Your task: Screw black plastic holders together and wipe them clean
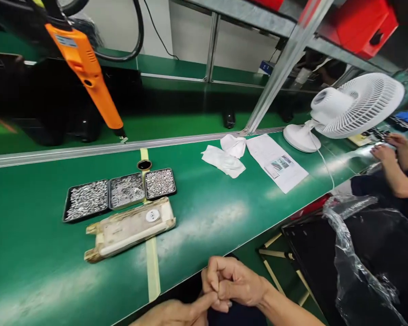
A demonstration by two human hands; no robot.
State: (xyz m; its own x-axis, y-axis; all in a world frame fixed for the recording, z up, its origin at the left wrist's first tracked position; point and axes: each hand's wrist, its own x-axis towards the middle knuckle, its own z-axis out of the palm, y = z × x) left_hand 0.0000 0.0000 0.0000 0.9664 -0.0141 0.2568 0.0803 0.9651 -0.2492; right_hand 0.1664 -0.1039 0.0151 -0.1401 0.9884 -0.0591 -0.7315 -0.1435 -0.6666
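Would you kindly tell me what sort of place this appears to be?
Probably a factory workshop: small metal parts fill trays on a long green workbench, and an orange tool points downward near its far edge.

Open lane on green bench (pixel 204 208) runs btwn pale fixture (pixel 129 231) on L & paper sheet (pixel 282 174) on R, w/ white wipes (pixel 222 159) at far end. Tray row (pixel 109 194) blocks the way just behind fixture; orange driver (pixel 91 77) juts down past it, fan (pixel 357 108) stands far R.

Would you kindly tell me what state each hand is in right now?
Left hand: touching the right hand; open or closed cannot be told.
Right hand: curled closed; whether it holds anything cannot be told.
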